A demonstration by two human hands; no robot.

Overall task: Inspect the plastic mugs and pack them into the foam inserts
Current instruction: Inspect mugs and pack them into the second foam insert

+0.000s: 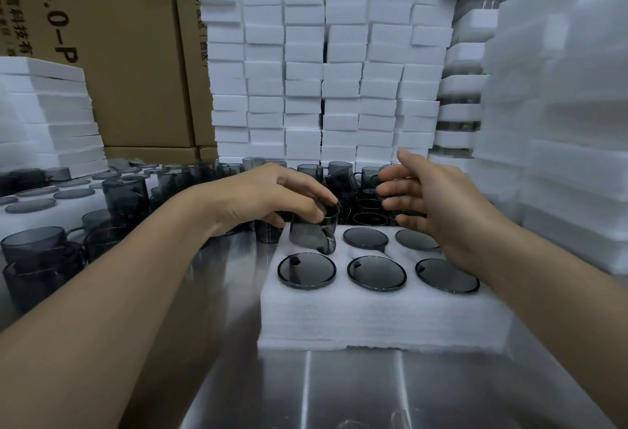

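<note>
Five of the insert's (373, 313) six holes are showing filled; the left hand (268, 197) is gripping a mug (312, 231) at the far-left hole; the right hand (438, 204) is hovering, fingers released; loose mugs (125, 190) are waiting.

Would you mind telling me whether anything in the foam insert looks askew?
Yes: the mug held by the left hand at the foam insert's back-left hole is tilted and stands proud, while the other five sit flush.

A factory packing station: printed cardboard cartons (112, 47) line the back, white foam inserts (323, 71) are stacked high, and smoky plastic mugs (125, 192) crowd a steel table (339, 391).
</note>
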